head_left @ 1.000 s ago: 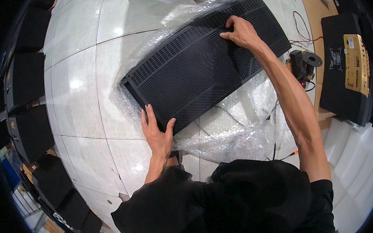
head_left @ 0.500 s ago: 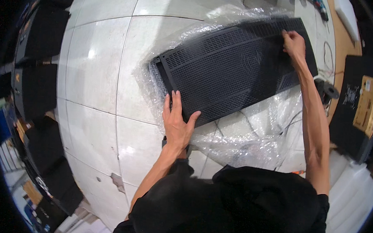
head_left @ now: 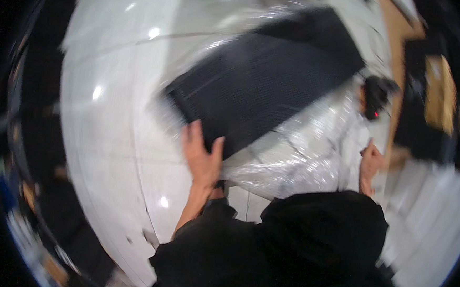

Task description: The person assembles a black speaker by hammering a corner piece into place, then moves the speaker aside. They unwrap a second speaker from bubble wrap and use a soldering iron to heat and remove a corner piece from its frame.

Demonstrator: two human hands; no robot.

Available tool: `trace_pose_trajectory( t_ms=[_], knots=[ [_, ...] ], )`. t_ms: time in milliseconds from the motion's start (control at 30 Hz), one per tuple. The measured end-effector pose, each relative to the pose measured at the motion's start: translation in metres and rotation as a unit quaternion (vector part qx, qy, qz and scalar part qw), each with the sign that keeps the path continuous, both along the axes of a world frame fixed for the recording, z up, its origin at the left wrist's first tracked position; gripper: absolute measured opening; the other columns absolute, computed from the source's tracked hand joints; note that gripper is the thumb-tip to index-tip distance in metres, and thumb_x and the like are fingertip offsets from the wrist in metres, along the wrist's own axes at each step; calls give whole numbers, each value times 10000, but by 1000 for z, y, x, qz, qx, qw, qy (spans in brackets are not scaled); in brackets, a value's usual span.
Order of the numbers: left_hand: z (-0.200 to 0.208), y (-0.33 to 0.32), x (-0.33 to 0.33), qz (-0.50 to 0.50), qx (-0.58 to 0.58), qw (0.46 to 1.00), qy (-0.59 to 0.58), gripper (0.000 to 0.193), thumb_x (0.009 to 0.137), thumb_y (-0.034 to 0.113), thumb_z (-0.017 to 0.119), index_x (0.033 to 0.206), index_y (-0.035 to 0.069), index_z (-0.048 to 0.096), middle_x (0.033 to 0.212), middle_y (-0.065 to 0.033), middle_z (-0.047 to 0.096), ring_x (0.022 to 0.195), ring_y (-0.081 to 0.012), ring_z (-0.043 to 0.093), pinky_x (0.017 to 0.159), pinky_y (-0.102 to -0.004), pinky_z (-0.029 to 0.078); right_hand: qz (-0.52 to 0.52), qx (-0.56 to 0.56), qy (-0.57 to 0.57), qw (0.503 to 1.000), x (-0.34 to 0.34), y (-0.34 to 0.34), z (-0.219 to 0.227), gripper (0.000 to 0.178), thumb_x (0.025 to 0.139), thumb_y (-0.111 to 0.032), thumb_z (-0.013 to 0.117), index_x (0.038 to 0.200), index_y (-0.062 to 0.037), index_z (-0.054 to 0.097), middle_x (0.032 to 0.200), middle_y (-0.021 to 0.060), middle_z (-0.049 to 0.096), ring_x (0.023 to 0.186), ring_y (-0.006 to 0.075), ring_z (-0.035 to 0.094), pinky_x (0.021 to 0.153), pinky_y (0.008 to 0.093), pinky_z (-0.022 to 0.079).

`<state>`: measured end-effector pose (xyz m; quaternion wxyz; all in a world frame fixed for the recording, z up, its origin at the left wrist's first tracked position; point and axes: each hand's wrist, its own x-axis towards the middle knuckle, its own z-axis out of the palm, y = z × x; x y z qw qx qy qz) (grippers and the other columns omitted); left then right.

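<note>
The left hand (head_left: 202,155) is reaching toward twelve o'clock, fingers spread and flat, its bare forearm running down toward six. The right hand (head_left: 370,163) is hanging at three o'clock, fingers loosely curled and gripping nothing, blurred by motion.

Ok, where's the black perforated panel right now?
In the head view the black perforated panel lies slanted across the upper middle, on clear bubble wrap over the white tiled floor, with the left hand on its near corner.

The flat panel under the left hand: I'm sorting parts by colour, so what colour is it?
Black, with a fine mesh-like texture; the panel shows in the head view.
</note>
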<state>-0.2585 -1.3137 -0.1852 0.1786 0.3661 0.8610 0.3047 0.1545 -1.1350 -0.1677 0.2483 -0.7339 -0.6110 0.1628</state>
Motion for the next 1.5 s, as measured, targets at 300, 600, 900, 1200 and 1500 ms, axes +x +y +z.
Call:
trace_pose_trajectory(
  t_ms=[300,600,900,1200,1500],
  knots=[
    [-45,-26,7,44,2,995,90,552,848,309,705,1279,1,548,1267,-221,552,1144,-337,547,988,-377,431,-291,-204,-252,900,205,-175,24,229,883,-237,577,928,-31,668,833,193,667,808,366,639,732,432,499],
    [-16,-22,-25,43,-61,997,25,550,830,276,709,1287,21,537,1193,-166,576,1027,-247,544,893,-351,431,-98,-182,-305,930,256,-212,-74,412,868,-56,533,1280,-73,540,1125,148,625,1025,308,599,875,405,468],
    [10,-14,-4,198,54,951,-231,546,837,152,692,1293,-68,487,1102,-144,608,893,-150,568,785,-272,473,-149,-264,-333,893,242,-114,-75,446,979,-389,280,1049,-39,548,934,203,661,878,377,609,804,453,473],
    [30,-2,-23,244,100,838,-478,600,886,242,613,1357,-54,388,1264,-168,498,1133,-237,494,941,-387,407,-103,58,-222,968,213,-79,-6,337,958,-258,384,1143,-20,533,958,178,659,856,309,627,775,401,500],
    [23,-19,-39,255,180,766,-562,536,903,250,588,1313,-40,401,1155,-124,539,1033,-205,521,860,-396,449,121,315,-186,923,102,15,107,328,937,-128,488,1238,-1,519,983,152,656,834,242,644,746,349,526]
  ],
)
